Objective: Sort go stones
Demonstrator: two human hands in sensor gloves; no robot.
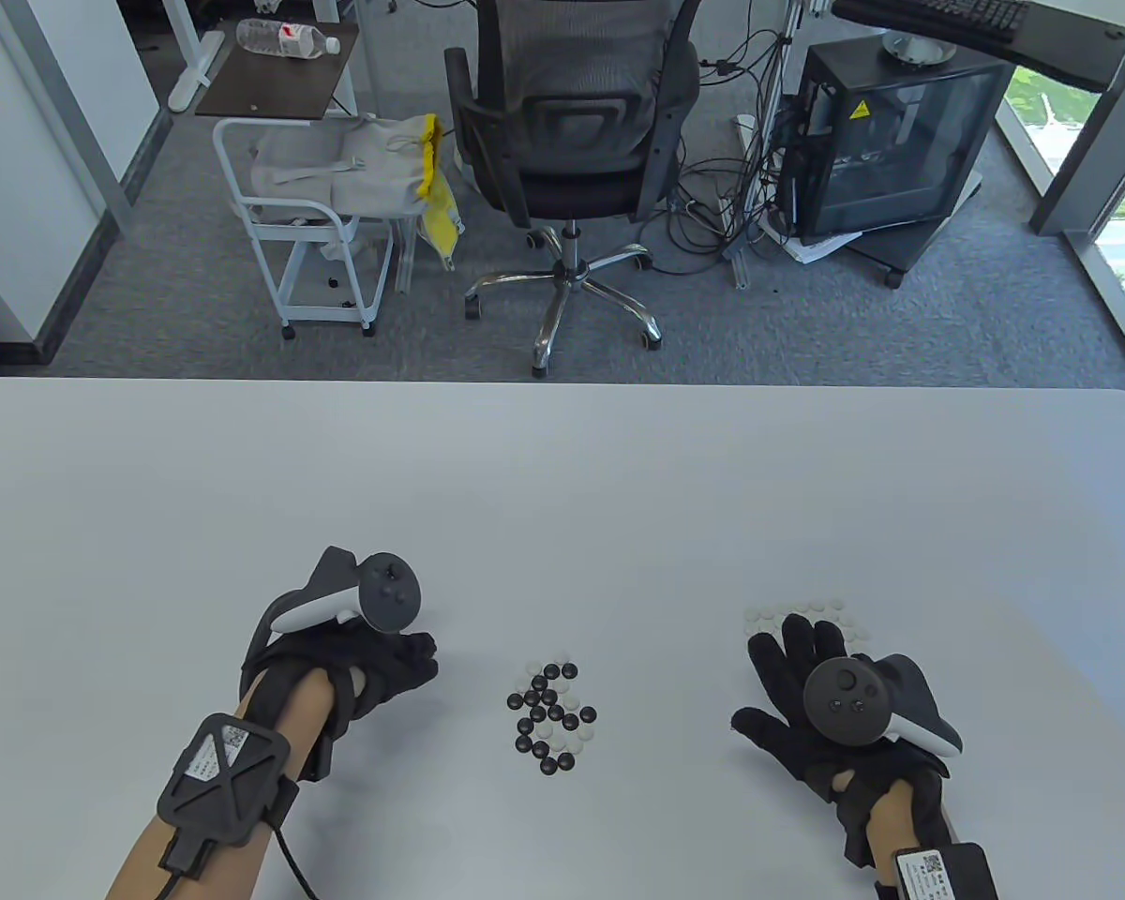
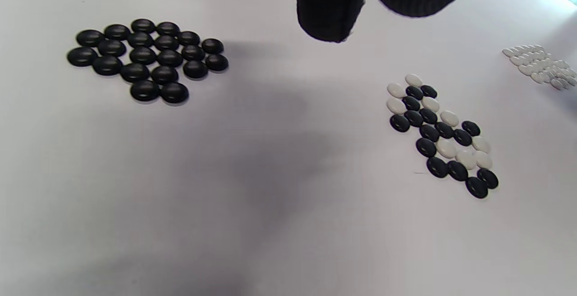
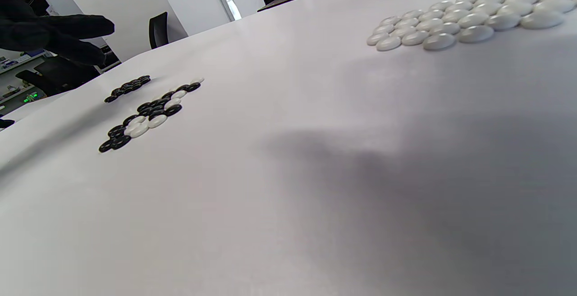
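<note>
Table view, left hand (image 1: 375, 661) loosely curled, grip empty, right hand (image 1: 806, 694) spread flat, released.

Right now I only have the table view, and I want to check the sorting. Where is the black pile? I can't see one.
Observer: The left wrist view shows the sorted black stones in one tight cluster. The left hand seems to hide it from you.
Operator: Any white strays in it?
Observer: None. Every stone in that cluster is black.
Operator: And the white pile partly behind the right hand?
Observer: The right wrist view shows the white stones with no black among them.
</note>
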